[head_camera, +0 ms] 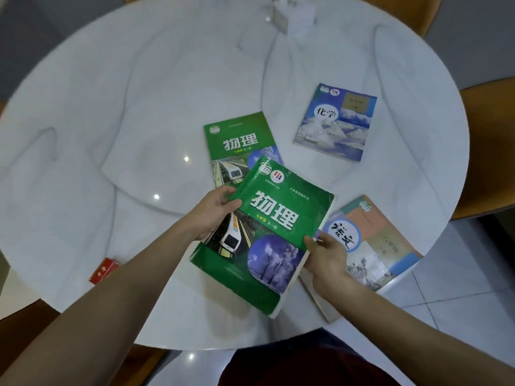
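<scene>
I hold a thick green textbook [267, 235] above the round white marble table [139, 112], tilted to the right. My left hand [214, 210] grips its left edge, thumb on the cover. My right hand [326, 254] pinches its right edge with the thumb on top. A second green textbook [237, 143] of the same design lies flat on the table just beyond, partly covered by the held one. A pale blue and orange textbook [376, 240] lies to the right, partly under my right hand.
A blue textbook with snowy peaks [335, 122] lies at the right of the table's middle. A small red box [103, 270] sits at the near left edge. A white box [292, 13] stands at the far edge. Wooden chairs [490, 151] ring the table.
</scene>
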Action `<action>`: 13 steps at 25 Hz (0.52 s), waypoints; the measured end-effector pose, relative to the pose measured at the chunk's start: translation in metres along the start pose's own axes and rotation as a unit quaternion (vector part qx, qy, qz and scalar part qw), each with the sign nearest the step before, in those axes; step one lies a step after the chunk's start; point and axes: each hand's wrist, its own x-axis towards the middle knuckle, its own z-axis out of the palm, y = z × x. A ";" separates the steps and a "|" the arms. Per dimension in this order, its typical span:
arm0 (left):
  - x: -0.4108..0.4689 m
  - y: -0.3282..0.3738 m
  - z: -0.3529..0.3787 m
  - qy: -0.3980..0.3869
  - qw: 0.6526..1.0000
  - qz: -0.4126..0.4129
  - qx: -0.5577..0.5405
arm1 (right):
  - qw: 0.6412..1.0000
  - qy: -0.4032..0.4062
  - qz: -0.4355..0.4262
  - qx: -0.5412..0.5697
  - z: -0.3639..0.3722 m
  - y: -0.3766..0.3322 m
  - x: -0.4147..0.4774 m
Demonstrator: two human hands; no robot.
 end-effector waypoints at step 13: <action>0.078 0.042 -0.046 0.253 0.955 -0.026 -0.152 | 0.977 -0.052 -0.159 -0.129 0.120 -0.160 0.094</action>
